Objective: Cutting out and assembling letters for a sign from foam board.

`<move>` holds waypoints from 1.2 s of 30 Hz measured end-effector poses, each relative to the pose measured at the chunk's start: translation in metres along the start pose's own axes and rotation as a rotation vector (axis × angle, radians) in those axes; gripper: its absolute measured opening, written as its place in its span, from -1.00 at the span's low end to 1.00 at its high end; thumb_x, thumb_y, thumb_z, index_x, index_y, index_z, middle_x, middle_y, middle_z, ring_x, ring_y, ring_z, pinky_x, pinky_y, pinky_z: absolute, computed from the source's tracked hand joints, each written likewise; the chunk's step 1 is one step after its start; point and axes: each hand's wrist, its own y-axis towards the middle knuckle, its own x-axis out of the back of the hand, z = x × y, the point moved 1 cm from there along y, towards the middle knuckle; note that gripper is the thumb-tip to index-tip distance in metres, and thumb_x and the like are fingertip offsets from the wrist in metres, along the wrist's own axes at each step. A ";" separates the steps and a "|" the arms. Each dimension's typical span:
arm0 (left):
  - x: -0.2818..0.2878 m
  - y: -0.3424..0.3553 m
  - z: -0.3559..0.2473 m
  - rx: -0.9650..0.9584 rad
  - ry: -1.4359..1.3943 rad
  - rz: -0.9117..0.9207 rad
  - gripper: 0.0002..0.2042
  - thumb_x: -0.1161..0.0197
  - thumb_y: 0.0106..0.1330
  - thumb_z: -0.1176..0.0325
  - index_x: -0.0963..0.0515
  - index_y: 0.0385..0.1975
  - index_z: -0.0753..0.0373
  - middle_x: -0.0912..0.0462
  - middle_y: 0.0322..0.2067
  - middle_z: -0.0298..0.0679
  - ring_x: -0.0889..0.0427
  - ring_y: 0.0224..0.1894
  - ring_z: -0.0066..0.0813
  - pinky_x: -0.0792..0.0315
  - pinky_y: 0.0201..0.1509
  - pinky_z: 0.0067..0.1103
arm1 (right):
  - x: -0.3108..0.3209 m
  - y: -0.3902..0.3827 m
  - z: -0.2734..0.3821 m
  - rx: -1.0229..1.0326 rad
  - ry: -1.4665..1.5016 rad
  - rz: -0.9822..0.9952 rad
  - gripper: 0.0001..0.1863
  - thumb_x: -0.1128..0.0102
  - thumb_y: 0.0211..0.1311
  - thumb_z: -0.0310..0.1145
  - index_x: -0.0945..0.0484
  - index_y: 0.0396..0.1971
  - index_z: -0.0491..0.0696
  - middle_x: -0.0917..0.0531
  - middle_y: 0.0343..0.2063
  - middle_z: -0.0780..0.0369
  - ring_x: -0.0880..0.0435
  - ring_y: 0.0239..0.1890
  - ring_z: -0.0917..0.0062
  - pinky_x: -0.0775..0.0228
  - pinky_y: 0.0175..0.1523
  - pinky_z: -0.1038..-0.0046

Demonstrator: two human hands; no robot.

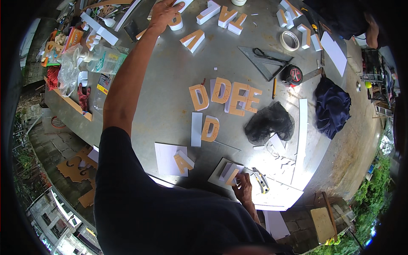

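My left hand reaches across to the table's far edge, its fingers closed on a white-sided letter block that the frame's top edge cuts off. Just below that hand sits another letter block with a tan face. Close to my body, my right hand grips the side of a tan-faced letter block resting on a small white board. A yellow and grey utility knife lies right of this hand. To its left, one tan-faced letter block leans on a white sheet.
Several letter blocks cluster mid-table, others along the far side. Black mesh, a set square, a tape measure and a tape roll lie rightward. A plastic bottle is left. Another person's arm shows far right.
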 end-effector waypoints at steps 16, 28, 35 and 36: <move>-0.049 0.019 0.026 -0.142 0.570 -0.064 -0.51 -0.27 0.35 -0.11 -0.65 -0.03 0.21 -0.76 -0.17 -0.05 -0.70 -0.09 0.00 -0.52 0.02 -0.29 | 0.001 0.002 0.000 -0.034 0.013 0.014 -0.50 -0.43 -0.04 -0.64 -0.56 -0.04 0.02 -0.54 -0.19 0.18 -0.66 -0.32 0.41 -0.59 -0.29 0.38; -0.128 0.018 0.020 -0.052 0.717 -0.126 -0.58 -0.35 0.28 0.29 -0.54 0.10 0.34 -0.69 -0.12 0.17 -0.70 -0.08 0.12 -0.56 0.00 -0.14 | 0.003 0.003 0.002 -0.096 0.031 0.036 -0.52 -0.44 -0.02 -0.61 -0.55 -0.06 0.01 -0.51 -0.25 0.21 -0.62 -0.32 0.46 -0.57 -0.28 0.44; -0.125 0.006 0.012 -0.074 0.601 -0.074 -0.48 -0.40 0.22 0.34 -0.49 0.21 0.23 -0.68 -0.03 0.16 -0.68 0.05 0.07 -0.56 0.12 -0.21 | 0.005 0.005 0.005 -0.075 0.035 0.037 -0.52 -0.43 -0.02 -0.62 -0.56 -0.04 0.02 -0.51 -0.24 0.20 -0.63 -0.31 0.45 -0.58 -0.27 0.43; -0.122 0.009 0.017 -0.079 0.520 -0.061 -0.43 -0.42 0.20 0.32 -0.47 0.26 0.21 -0.67 0.00 0.16 -0.67 0.08 0.05 -0.55 0.15 -0.22 | 0.006 0.005 0.005 -0.076 0.038 0.037 -0.52 -0.44 -0.01 -0.62 -0.56 -0.04 0.03 -0.52 -0.23 0.20 -0.63 -0.30 0.45 -0.58 -0.27 0.43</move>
